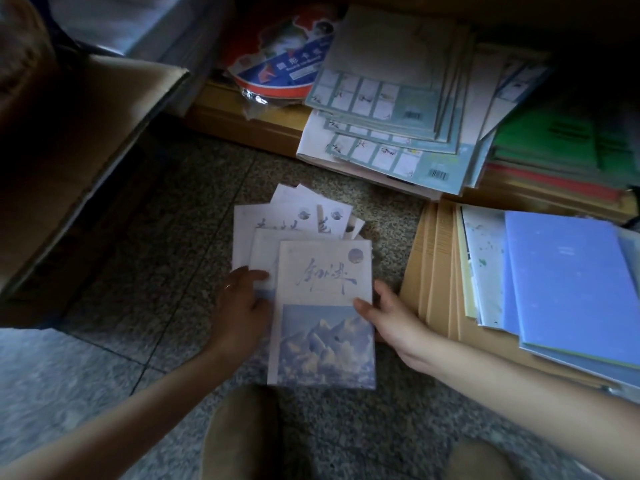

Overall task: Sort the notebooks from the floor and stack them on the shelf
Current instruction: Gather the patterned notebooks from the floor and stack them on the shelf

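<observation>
The speckled floor (166, 209) is carrying most of the work. A cardboard box (79, 140) is leaning in from the left, and the wooden shelf (242, 112) is running along the top of the view. On that shelf a pale stack (391, 98) is already sitting askew, its lower books jutting past the shelf's front edge. Anything set on top carelessly is likely to push it over onto the floor.

To the right, a brown-and-blue pile (571, 289) is lying on the floor in a slanting fan, just beside the person's right forearm. A sweep of that arm is likely to scatter it.

In the middle, the fanned pile (263, 223) of white notebooks is lying loosely on the floor, its corners pointing different ways. On top of it the mountain notebook (325, 306) is lying nearest the person.

The left hand (242, 299) is gripping the fanned pile at its left edge, thumb on top. The right hand (391, 317) is pinching the mountain notebook's right edge, thumb on the cover and fingers beneath.

Because the covers look smooth and the edges are not squared, the lower books are likely to slide out if the pile is lifted as one. The dim light is also making similar covers easy to mis-sort.
</observation>
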A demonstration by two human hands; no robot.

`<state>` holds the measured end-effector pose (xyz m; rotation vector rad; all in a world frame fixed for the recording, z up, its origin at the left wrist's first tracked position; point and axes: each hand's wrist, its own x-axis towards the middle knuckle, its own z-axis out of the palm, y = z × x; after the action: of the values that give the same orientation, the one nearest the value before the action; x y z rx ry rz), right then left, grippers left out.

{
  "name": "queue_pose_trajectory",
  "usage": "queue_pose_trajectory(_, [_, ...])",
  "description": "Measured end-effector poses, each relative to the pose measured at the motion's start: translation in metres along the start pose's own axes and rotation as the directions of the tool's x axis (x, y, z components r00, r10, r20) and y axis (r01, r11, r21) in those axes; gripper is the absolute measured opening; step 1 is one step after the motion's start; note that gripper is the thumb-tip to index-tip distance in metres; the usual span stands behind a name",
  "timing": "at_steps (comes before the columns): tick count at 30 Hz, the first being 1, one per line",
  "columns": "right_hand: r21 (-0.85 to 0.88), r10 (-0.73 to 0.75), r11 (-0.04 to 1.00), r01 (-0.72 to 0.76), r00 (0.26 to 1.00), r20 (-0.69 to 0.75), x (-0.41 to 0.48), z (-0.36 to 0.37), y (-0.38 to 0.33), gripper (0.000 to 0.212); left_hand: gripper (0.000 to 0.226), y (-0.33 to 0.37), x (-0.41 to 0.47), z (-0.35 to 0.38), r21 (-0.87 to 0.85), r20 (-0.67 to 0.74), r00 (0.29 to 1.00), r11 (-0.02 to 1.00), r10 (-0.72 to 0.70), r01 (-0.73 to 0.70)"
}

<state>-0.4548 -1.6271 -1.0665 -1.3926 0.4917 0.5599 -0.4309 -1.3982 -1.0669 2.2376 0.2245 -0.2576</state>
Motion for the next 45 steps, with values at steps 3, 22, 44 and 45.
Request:
queue_pose_trajectory(3, [0.046,0.043,0.998,-0.045,0.999,0.032,0.002,0.011,0.0,0.02,0.031,0.002,0.01,0.004,-0.058,-0.001,0.998,0.997,-0.06,0.06])
queue_pose_trajectory(22, [-0.076,-0.329,0.944,0.321,0.936,-0.127,-0.033,-0.047,-0.074,0.056,0.047,0.101,-0.043,0.013,-0.687,0.357,0.931,0.697,0.074,0.208])
queue_pose_trajectory(44, [0.128,-0.654,0.739,0.661,0.659,0.372,-0.092,-0.009,-0.225,0.069,0.042,0.257,0.024,-0.119,-0.775,-0.107,0.874,0.511,0.474,-0.372])
queue_pose_trajectory(45, [0.162,-0.666,0.731,0.662,0.642,0.38,-0.094,-0.006,-0.231,0.063,0.042,0.264,0.028,-0.125,-0.763,-0.113,0.865,0.515,0.488,-0.39])
